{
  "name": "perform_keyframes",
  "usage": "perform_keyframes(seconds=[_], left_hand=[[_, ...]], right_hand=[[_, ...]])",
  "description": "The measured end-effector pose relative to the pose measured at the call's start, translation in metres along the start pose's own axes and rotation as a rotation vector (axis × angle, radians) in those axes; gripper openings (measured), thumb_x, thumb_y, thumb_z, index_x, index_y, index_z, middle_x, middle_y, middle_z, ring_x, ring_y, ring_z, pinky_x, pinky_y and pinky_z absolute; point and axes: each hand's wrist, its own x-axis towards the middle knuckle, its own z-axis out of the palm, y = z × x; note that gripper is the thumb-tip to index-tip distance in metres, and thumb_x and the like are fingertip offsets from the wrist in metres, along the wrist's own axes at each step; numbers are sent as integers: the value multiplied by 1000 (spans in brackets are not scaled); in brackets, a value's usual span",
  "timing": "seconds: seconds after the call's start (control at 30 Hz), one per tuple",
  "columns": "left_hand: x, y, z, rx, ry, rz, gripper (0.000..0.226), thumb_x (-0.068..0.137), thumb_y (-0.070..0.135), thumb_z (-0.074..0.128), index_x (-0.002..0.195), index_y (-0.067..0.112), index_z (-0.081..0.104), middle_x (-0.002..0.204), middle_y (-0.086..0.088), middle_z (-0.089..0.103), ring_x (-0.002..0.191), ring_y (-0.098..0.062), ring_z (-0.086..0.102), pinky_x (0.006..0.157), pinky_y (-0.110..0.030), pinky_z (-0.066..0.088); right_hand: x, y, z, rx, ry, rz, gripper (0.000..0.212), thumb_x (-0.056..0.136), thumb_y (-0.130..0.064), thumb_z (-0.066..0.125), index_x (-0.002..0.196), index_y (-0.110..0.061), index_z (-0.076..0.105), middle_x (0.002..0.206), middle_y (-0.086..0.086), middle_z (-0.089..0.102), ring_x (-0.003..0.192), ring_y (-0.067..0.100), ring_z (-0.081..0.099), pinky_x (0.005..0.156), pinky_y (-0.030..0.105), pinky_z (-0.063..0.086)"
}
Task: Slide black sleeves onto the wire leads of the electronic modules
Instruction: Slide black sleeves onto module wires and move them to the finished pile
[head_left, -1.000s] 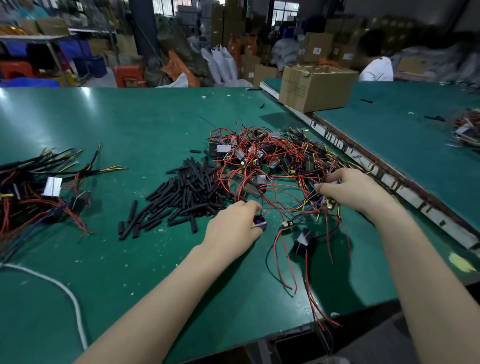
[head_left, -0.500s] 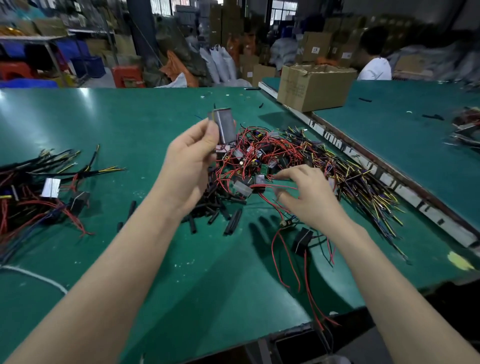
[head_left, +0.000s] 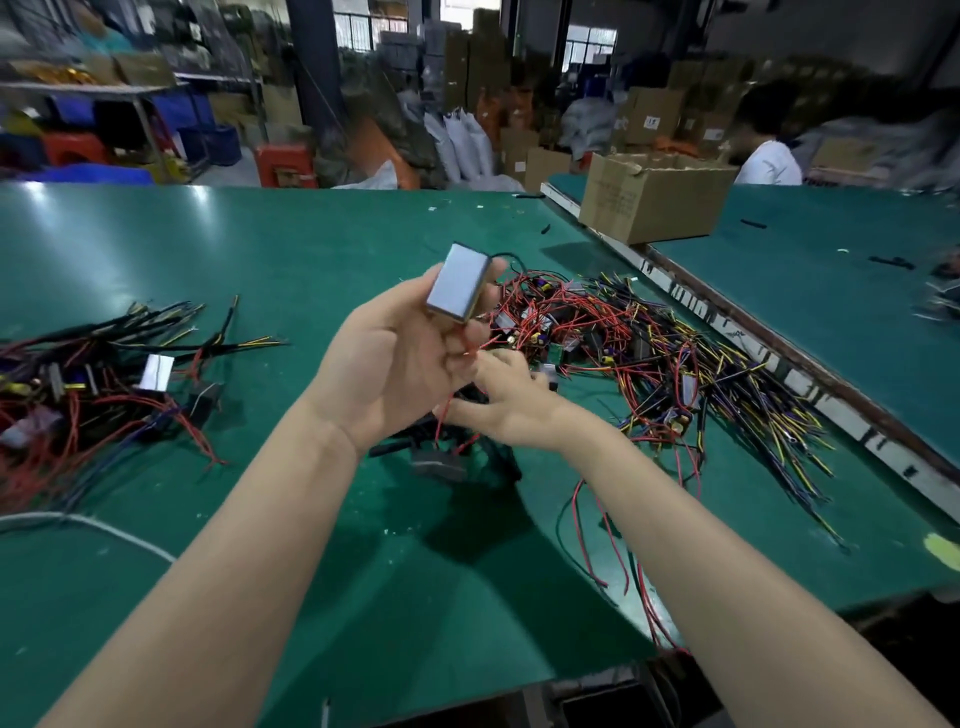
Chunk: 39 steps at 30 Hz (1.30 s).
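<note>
While the left hand (head_left: 395, 364) grips the module (head_left: 460, 283) above the tabletop (head_left: 260, 260) centre, right hand (head_left: 511, 402) pinches its red lead (head_left: 480, 345). Step: lead isolation. Next: fetch a sleeve, not identifiable here.

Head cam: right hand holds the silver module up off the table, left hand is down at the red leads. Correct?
Hands are swapped. In the head view the left hand holds the silver module up off the green table; the right hand is down at the red leads below it.
</note>
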Motion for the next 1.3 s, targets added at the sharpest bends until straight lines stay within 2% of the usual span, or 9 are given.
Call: perform_keyframes(seconds=[0.1, 0.27, 0.37, 0.5, 0.67, 0.8, 0.93, 1.13, 1.3], left_hand=[[0, 7, 4, 31, -53, 28, 40, 88, 36, 41, 116, 16, 62, 89, 8, 64, 66, -4, 49, 57, -20, 31], [-11, 22, -9, 5, 21, 110, 39, 90, 35, 38, 117, 18, 60, 87, 9, 62, 63, -4, 48, 55, -18, 32], [-21, 27, -19, -11, 32, 171, 38, 88, 37, 40, 115, 20, 62, 89, 10, 59, 63, -5, 45, 58, -22, 24], [-31, 36, -32, -11, 42, 187, 42, 88, 42, 42, 109, 19, 69, 88, 10, 59, 60, -3, 42, 60, -23, 19], [-48, 38, -55, 314, 186, 16, 53, 79, 64, 47, 105, 27, 73, 82, 7, 66, 56, -3, 47, 54, -18, 35], [-76, 35, -73, 686, 239, -146, 42, 72, 61, 66, 105, 35, 72, 81, 0, 71, 65, -8, 60, 62, -16, 46], [-98, 34, -75, 974, 111, -315, 43, 76, 59, 53, 112, 39, 66, 88, 1, 72, 69, -13, 60, 57, -17, 40], [-100, 32, -68, 1126, -78, -530, 38, 77, 52, 55, 112, 40, 63, 109, 31, 63, 105, 15, 54, 81, 2, 36], [-94, 22, -58, 1255, -113, -613, 39, 76, 59, 57, 111, 43, 64, 112, 16, 66, 111, -1, 57, 101, -25, 41]], right_hand=[[-3, -15, -8, 483, -6, -13, 27, 101, -27, 47, 86, -35, 68, 82, -9, 66, 83, 0, 55, 86, 27, 42], [-11, -16, -19, 776, -72, 74, 52, 87, -69, 30, 92, -38, 71, 85, -11, 73, 94, -2, 64, 87, 39, 35], [-13, -19, -22, 826, 12, -11, 39, 82, -60, 46, 85, -33, 73, 70, -13, 64, 75, 5, 60, 74, 30, 41], [-13, -31, -45, 735, 311, -6, 17, 96, -32, 54, 89, -26, 68, 63, -11, 53, 58, 3, 49, 55, 15, 41], [-27, -41, -73, 501, 544, 20, 21, 97, -29, 54, 95, -15, 70, 54, -8, 44, 40, -1, 37, 42, 9, 29], [-48, -39, -66, 221, 415, 79, 17, 95, -32, 57, 87, -23, 69, 42, -16, 46, 39, -1, 40, 41, 9, 29], [-59, -34, -36, 188, 295, 127, 17, 95, -28, 56, 82, -27, 66, 54, -9, 63, 40, -5, 45, 41, 8, 29], [-68, -24, -15, 304, 192, 115, 17, 97, -32, 52, 88, -30, 66, 56, -15, 61, 38, 1, 39, 40, 11, 29], [-74, -21, -2, 394, 161, 90, 16, 97, -35, 50, 98, -30, 66, 61, -12, 59, 42, 0, 38, 43, 13, 30]])
